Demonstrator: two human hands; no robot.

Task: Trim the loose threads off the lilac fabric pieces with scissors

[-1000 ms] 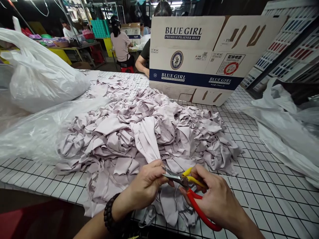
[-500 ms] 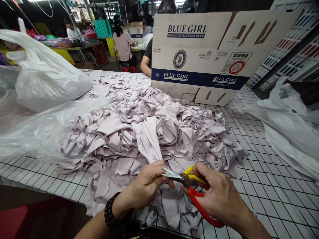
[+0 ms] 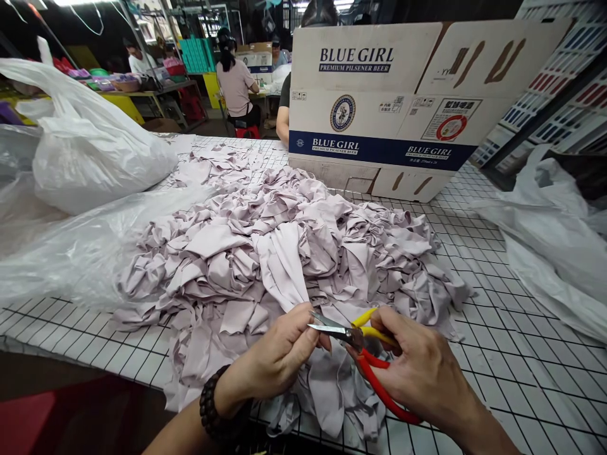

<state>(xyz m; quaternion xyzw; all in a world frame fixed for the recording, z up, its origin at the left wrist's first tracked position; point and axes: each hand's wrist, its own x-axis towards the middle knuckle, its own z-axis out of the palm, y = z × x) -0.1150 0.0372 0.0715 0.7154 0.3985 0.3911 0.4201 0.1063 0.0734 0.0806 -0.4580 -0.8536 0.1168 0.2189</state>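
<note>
A large heap of pale lilac fabric pieces [image 3: 222,253] lies across the table in front of me. My left hand [image 3: 287,351], with a dark beaded bracelet [image 3: 212,401] at the wrist, pinches the end of a pale fabric strip [image 3: 284,272] that runs back onto the heap. In my right hand [image 3: 417,366] is a pair of scissors [image 3: 353,336] with one yellow and one red handle. Their blades are parted slightly and point left, the tips right at my left fingertips. Whether any cloth lies between the blades I cannot tell.
The table [image 3: 478,354] has a white cover with a black grid. A flattened-looking beer carton [image 3: 370,114] stands at the back, partly hiding a person [image 3: 283,117]. White plastic bags lie left [image 3: 99,151] and right [image 3: 554,234]. Another person [image 3: 234,82] sits farther off.
The scissors have turned slightly in my right hand, their red handle swinging up and left a little. My left hand keeps its pinch. The arm behind the carton has drawn in toward it.
</note>
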